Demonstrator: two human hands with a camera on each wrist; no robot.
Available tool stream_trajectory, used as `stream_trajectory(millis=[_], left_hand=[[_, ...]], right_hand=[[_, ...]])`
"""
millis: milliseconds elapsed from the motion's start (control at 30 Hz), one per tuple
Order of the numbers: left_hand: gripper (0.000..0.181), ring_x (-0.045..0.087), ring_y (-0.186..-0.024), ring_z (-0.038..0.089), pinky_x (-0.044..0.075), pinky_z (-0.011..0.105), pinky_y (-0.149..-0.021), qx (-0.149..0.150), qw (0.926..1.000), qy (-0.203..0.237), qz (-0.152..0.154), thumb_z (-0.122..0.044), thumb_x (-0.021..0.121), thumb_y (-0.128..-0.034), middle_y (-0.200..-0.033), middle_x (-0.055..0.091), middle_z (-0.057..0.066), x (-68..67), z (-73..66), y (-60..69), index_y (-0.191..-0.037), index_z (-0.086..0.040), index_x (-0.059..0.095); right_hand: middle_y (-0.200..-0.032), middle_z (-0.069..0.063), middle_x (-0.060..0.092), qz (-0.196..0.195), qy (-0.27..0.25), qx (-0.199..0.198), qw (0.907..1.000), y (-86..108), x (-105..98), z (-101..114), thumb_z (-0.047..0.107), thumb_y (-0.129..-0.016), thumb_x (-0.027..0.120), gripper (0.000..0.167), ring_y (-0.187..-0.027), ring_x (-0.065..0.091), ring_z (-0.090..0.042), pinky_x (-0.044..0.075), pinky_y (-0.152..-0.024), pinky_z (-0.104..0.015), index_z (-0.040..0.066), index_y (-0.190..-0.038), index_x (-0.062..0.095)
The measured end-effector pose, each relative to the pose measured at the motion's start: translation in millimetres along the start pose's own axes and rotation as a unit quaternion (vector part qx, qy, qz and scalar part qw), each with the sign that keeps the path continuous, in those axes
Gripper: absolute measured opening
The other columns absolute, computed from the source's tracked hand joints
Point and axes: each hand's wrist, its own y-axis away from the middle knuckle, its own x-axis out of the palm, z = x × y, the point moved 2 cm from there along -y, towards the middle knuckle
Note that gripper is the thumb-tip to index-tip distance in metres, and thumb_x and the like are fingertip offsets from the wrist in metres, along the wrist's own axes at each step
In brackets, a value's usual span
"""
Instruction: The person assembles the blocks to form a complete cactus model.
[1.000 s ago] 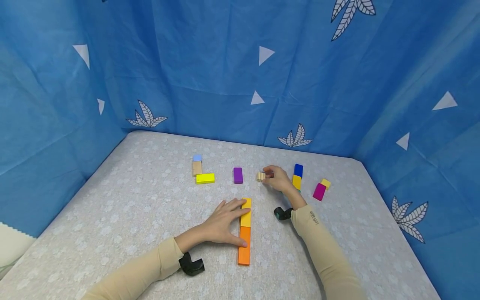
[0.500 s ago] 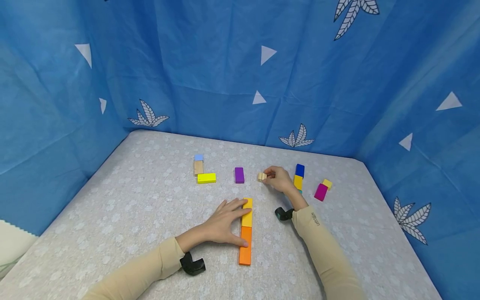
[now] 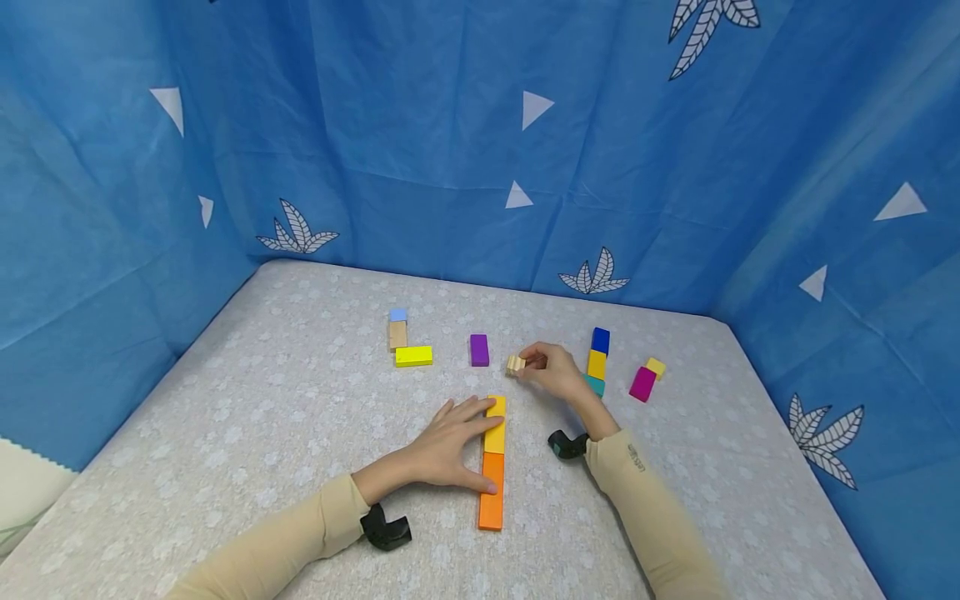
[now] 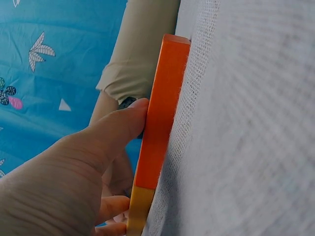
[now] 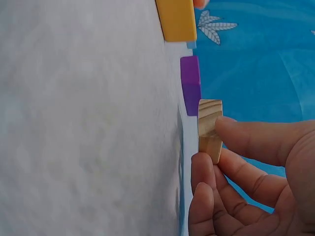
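Observation:
An orange block (image 3: pixel 491 508) and a yellow block (image 3: pixel 494 442) lie end to end in a straight line on the table. My left hand (image 3: pixel 442 446) rests on them with fingers spread, fingertips on the yellow one and thumb on the orange one. Farther back, my right hand (image 3: pixel 553 371) pinches a small natural-wood block (image 3: pixel 515 365) between thumb and fingers. In the right wrist view, this wooden block (image 5: pixel 210 130) shows visible grain, and the thumb presses one face. Behind it in that view stands a purple block (image 5: pixel 191 86); the yellow block's end (image 5: pixel 177 19) shows above.
Left of the purple block (image 3: pixel 479 350) lie a bright yellow block (image 3: pixel 413 357), a tan block (image 3: pixel 397 336) and a light blue one (image 3: pixel 398 314). Right of my right hand are blue (image 3: pixel 600 340), yellow (image 3: pixel 596 365) and teal (image 3: pixel 595 385) blocks, plus magenta (image 3: pixel 642 383) and pale yellow (image 3: pixel 656 367) ones.
My right hand has moved slightly left and nearer to me with the wooden block, uncovering more of the teal block. My left hand has stayed on the orange and yellow blocks.

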Motion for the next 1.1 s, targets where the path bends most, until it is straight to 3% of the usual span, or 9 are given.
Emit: stream_trajectory(millis=[567, 1100], left_hand=[[0.095, 0.017, -0.151, 0.033, 0.006, 0.061, -0.120, 0.000, 1.0000, -0.004, 0.003, -0.061, 0.077, -0.0712, -0.162, 0.026, 0.004, -0.9, -1.8, 0.7, -0.148, -0.016, 0.044], [0.095, 0.018, -0.150, 0.034, 0.007, 0.062, -0.119, 0.001, 1.0000, -0.006, 0.002, -0.061, 0.078, -0.0709, -0.161, 0.027, 0.005, -0.8, -1.5, 0.6, -0.148, -0.016, 0.045]], right_hand=[[-0.095, -0.008, 0.067, 0.056, -0.011, -0.040, 0.9976, 11.4, 16, 15, 0.014, -0.085, 0.076, 0.023, -0.081, 0.058, -0.018, 0.050, -0.070, -0.026, 0.005, -0.104, 0.069], [-0.089, -0.006, 0.066, 0.091, -0.017, -0.068, 0.9934, 12.0, 19, 11, 0.010, -0.083, 0.076, 0.019, -0.076, 0.056, -0.016, 0.048, -0.068, -0.025, 0.005, -0.100, 0.069]])
